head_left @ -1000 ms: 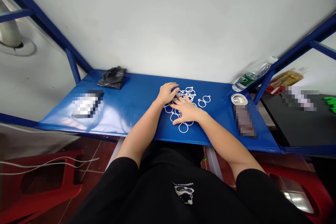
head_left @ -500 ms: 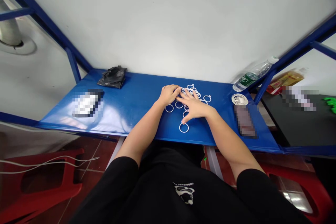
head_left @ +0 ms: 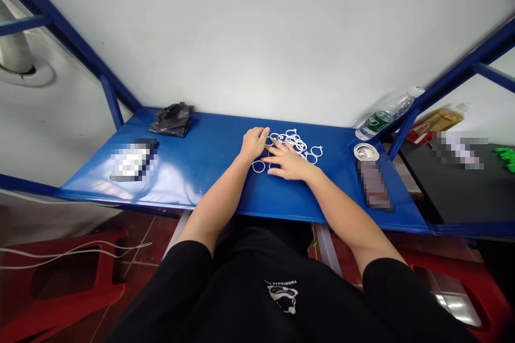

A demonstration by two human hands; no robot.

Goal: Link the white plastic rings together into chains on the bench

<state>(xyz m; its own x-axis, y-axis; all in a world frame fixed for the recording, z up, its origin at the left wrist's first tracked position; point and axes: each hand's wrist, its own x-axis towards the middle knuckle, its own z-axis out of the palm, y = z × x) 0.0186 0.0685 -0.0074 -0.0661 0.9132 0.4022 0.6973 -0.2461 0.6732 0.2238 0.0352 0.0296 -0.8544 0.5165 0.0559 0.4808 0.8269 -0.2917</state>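
Several thin white rings with small tabs lie in a loose pile on the blue tabletop. My right hand lies palm down over the near side of the pile, fingers spread and pointing left, covering some rings. At the pile's left edge rests my left hand, thumb apart from the fingers and nothing visible in its grasp. A single ring shows just below it, between the two hands. Two rings sit at the right end of the pile, beyond my right hand.
A crumpled black plastic bag and a blurred-out object lie to the left. At the right are a tilted water bottle, a coiled white cable and a blurred dark item. Blue frame bars flank the table.
My right hand has moved slightly left and up, and the near ring that was by its thumb no longer shows. My left hand has shifted a little left.
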